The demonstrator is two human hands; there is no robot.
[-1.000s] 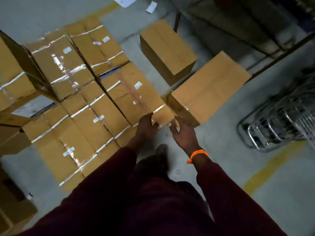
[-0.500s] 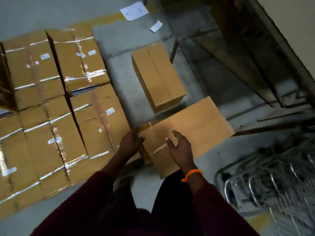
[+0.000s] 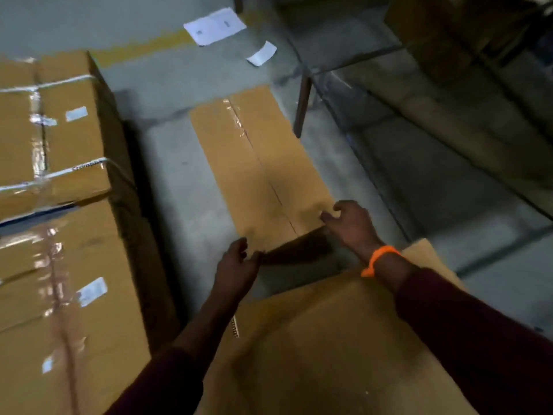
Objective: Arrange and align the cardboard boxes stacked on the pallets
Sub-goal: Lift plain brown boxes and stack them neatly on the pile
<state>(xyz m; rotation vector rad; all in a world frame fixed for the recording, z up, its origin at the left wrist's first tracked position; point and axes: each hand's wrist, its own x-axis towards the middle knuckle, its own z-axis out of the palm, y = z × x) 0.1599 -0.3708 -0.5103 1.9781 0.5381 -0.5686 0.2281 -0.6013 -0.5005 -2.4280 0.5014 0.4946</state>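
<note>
A long plain cardboard box [image 3: 257, 166] lies on the concrete floor ahead of me, its taped seam running away from me. My left hand [image 3: 236, 265] reaches to its near left corner with fingers spread, at or just short of the edge. My right hand [image 3: 350, 223], with an orange wristband, hovers at the near right corner, fingers curled and apart. Neither hand holds anything. A second plain box [image 3: 329, 348] lies right below my arms. On the left stand the taped, labelled boxes of the stack [image 3: 59, 181].
Two sheets of paper [image 3: 214, 25] lie on the floor at the back by a yellow floor line [image 3: 143, 46]. A metal rack frame with a brown upright [image 3: 302, 106] stands to the right of the long box. Bare floor runs between the stack and the long box.
My view has swung forward and right. Both hands left the box below me and moved on to the near end of the long box farther out.
</note>
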